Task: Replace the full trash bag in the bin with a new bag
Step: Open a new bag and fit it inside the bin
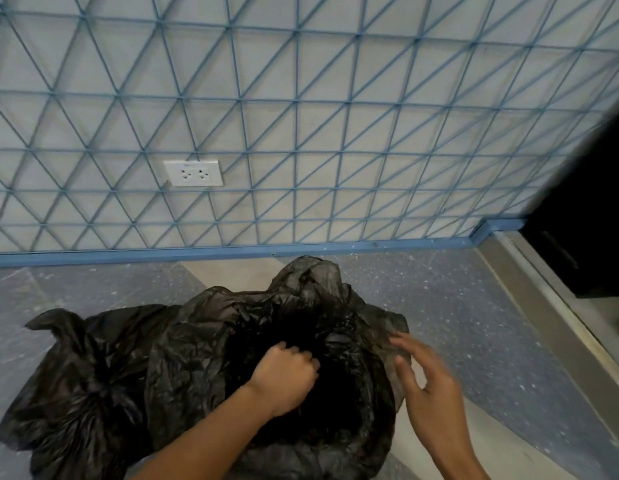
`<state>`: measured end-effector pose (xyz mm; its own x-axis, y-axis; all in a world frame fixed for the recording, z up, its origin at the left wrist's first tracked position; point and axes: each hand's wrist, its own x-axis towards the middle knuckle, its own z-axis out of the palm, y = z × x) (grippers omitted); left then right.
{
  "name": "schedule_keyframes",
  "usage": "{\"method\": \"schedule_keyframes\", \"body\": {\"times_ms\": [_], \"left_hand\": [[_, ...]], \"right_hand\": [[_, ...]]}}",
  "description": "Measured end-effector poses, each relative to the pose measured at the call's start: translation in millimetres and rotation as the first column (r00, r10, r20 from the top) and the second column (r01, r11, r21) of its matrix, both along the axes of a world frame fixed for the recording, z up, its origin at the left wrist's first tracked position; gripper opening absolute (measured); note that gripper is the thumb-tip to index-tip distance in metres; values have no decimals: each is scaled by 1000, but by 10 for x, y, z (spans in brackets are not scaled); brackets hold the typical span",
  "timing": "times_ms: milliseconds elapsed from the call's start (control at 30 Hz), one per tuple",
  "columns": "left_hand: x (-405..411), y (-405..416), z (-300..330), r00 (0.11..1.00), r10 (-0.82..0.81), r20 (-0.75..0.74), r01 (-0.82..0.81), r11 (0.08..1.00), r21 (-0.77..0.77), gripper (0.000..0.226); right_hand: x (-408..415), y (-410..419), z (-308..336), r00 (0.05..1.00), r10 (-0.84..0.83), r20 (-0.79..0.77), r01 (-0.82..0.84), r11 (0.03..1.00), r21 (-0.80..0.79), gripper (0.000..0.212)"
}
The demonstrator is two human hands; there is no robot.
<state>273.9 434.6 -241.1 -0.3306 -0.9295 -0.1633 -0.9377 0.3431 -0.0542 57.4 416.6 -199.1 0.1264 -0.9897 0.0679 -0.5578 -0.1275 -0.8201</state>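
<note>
Left hand (284, 370) fisted in bag (197, 358); right hand (427, 374) splayed — blurred.

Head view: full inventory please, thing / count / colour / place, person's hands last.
new trash bag: 1, black, lower centre, mouth open and draped outward, presumably over the bin, which is hidden
full trash bag: 1, black, tied at the top, on the floor just left of the new bag
wall socket: 1, white double outlet, on the wall left of centre
wall: 1, pale with a blue triangular grid, upper frame
skirting: 1, blue, along the foot of the wall
floor: 1, grey speckled with paler patches
dark opening: 1, black, right edge, contents unclear
left hand: 1, fist closed on the new bag's plastic inside its mouth
right hand: 1, fingers spread, at the bag's right edge, blurred
</note>
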Motion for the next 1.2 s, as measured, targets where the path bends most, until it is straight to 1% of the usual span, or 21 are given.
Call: {"method": "schedule_keyframes", "body": {"times_ms": [67, 133, 200, 233, 300, 367, 400, 467, 533, 567, 633, 667, 733, 833, 867, 967, 1000, 1033, 1067, 1133, 1200], "left_hand": [[31, 100, 58, 993, -1, -114, -31, 959, -281, 20], [40, 117, 39, 971, -58, -233, -47, 905, -422, 32], [42, 71, -24, 980, -109, -166, 40, 927, -372, 61], [43, 24, -83, 989, -132, -72, 105, 949, -299, 72], [29, -87, -220, 983, -166, 79, 173, 981, -88, 76], [16, -192, -479, 987, -137, 82, 131, 988, 82, 76], [16, -237, -593, 990, -112, 84, 102, 988, 114, 77], [5, -290, -724, 983, -135, 126, 120, 985, 126, 77], [24, -309, -793, 973, -169, 160, 150, 981, 124, 76], [34, -306, -789, 970, -173, 172, 156, 982, 108, 77], [49, -278, -716, 976, -165, 142, 153, 984, 94, 76], [60, -263, -664, 980, -163, 118, 152, 984, 97, 75], [50, -231, -534, 982, -168, 87, 164, 985, 53, 71], [27, -212, -240, 990, -134, 40, 136, 989, -54, 67], [29, -187, -141, 994, -111, 12, 112, 988, -106, 67], [144, -72, 101, 992, -110, -63, 89, 958, -274, 65], [221, -38, 171, 988, -134, -82, 99, 937, -335, 62], [306, -12, 251, 986, -131, -107, 80, 918, -388, 61], [406, 4, 312, 988, -90, -126, 25, 898, -440, 59], [617, -29, 422, 982, 98, -163, -165, 863, -477, 54], [779, -109, 458, 921, 271, -280, -369, 839, -400, 55]], "right_hand": [[-45, -26, 4, 999, -30, 43, 30, 1000, 8, 29], [-31, -102, -47, 993, -76, 90, 71, 996, 54, 30], [46, -197, -138, 985, -121, 120, 99, 980, 173, 26], [98, -252, -184, 978, -142, 155, 98, 960, 262, 35], [187, -366, -254, 963, -171, 210, 79, 920, 383, 70], [234, -522, -325, 986, -114, 124, 69, 945, 320, 83], [253, -613, -366, 996, -60, 62, 42, 967, 250, 78], [301, -788, -431, 999, 48, 23, -51, 983, 176, 50], [377, -908, -453, 998, 7, 68, -22, 976, 217, 24], [402, -966, -451, 994, -70, 89, 45, 965, 257, 21], [399, -1047, -497, 976, -208, 57, 175, 919, 353, 31], [378, -1058, -523, 980, -197, 7, 178, 899, 399, 33], [328, -1065, -583, 994, -70, -87, 102, 879, 465, 33], [205, -1122, -490, 989, 24, -145, 38, 914, 405, 20], [144, -1152, -394, 995, 43, -91, -6, 926, 377, 20], [-120, -1180, -87, 946, 188, 263, -275, 895, 352, 55], [-187, -1158, 16, 909, 263, 322, -370, 865, 338, 62], [-221, -1125, 104, 886, 338, 317, -436, 841, 321, 66], [-221, -1088, 166, 886, 407, 222, -458, 842, 285, 70], [-93, -1051, 191, 884, 455, -110, -435, 885, 163, 83], [163, -1053, 128, 871, 425, -247, -421, 904, 73, 89]]}}
